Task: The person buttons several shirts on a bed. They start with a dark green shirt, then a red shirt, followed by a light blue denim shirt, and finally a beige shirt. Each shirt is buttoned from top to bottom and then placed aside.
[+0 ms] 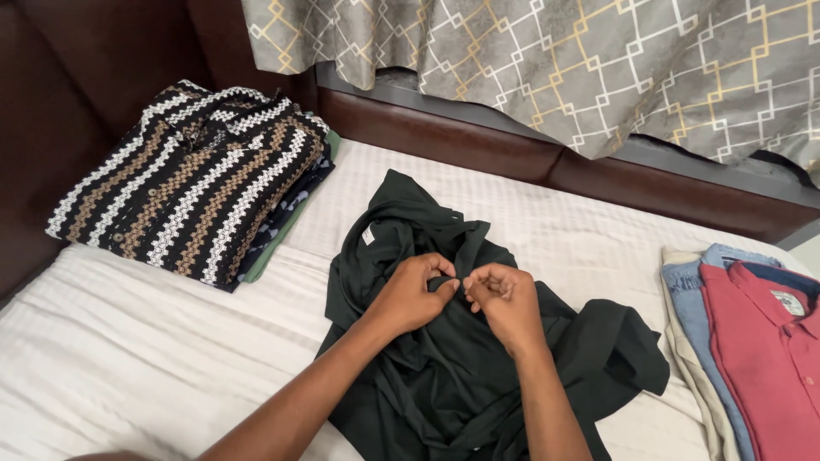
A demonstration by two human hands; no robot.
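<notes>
Dark green shirt (444, 358): left hand (412, 294) and right hand (506, 300) each grip pinching its placket, fingers curled.

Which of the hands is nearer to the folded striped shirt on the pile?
Left. The left hand pinches the dark green shirt, on the side toward the folded striped shirt; the right hand is beside it, farther away.

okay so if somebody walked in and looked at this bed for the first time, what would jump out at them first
Most likely the dark green shirt, crumpled in the middle of the white bedsheet, with the left hand and right hand pinching its front placket together. Next, the folded stack at the upper left, topped by a black, white and brown zigzag shirt. At the right edge lies a red shirt on blue and beige ones.
</notes>
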